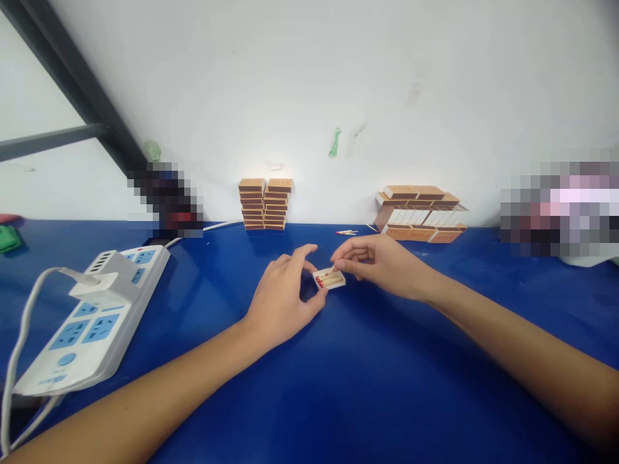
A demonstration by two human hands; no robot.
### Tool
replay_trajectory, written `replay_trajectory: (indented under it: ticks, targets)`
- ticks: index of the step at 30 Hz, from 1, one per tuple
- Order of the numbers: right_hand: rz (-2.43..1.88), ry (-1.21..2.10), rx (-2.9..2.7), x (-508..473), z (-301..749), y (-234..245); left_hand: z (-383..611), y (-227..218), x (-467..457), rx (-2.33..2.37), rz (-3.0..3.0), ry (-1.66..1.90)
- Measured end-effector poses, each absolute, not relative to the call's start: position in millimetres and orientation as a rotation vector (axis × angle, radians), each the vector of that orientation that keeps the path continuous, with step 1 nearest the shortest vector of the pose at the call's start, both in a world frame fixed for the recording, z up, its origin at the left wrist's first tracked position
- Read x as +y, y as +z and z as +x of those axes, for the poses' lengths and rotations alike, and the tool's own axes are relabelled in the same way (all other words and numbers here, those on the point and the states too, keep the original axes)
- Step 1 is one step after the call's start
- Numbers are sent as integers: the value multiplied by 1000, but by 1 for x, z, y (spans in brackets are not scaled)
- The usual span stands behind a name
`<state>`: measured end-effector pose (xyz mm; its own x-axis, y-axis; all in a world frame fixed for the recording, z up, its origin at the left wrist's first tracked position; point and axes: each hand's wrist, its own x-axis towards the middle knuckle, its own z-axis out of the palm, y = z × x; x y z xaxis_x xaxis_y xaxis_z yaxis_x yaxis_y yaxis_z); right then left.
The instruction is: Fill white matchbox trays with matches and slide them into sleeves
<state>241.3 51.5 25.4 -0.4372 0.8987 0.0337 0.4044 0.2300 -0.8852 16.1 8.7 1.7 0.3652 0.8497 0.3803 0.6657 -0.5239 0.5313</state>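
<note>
A small white matchbox tray (337, 285) sits on the blue table, with several red-tipped matches (331, 281) lying in it. My left hand (290, 293) grips the tray at its left end, thumb at the near side and fingers at the far side. Over the tray's far right corner, my right hand (370, 258) pinches a single match (330, 271) between thumb and forefinger, its head pointing down to the left. A few loose matches (346, 232) lie on the table beyond my hands.
Two stacks of matchboxes (265, 205) stand against the wall. Further right is another pile of matchboxes and white trays (418, 216). A white power strip (97, 322) with a plugged-in charger and cable occupies the left. Blurred items lie at both sides.
</note>
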Motion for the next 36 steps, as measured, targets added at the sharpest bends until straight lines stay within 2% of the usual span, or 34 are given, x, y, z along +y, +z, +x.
replay_trajectory:
  ticks: [11,16,19,24,30,36]
  targets:
    - [-1160,782,-2137,52,242,6,16,1,9,1366,2297,954]
    - [-1373,257,-2197,92,257,8,16,1,9,1348,2308,907]
    - [-1556,111,-2330,121,261,10,15,2,9,1334,2313,883]
    - [-1660,209,-2407,139,258,8,14,2,9,1332,2322,863]
    - [-1658,267,-2429,114,264,12,14,0,9,1329,2339,840]
    - [-1358,634,-2427,46,260,29,15,-1,9,1291,2354,859]
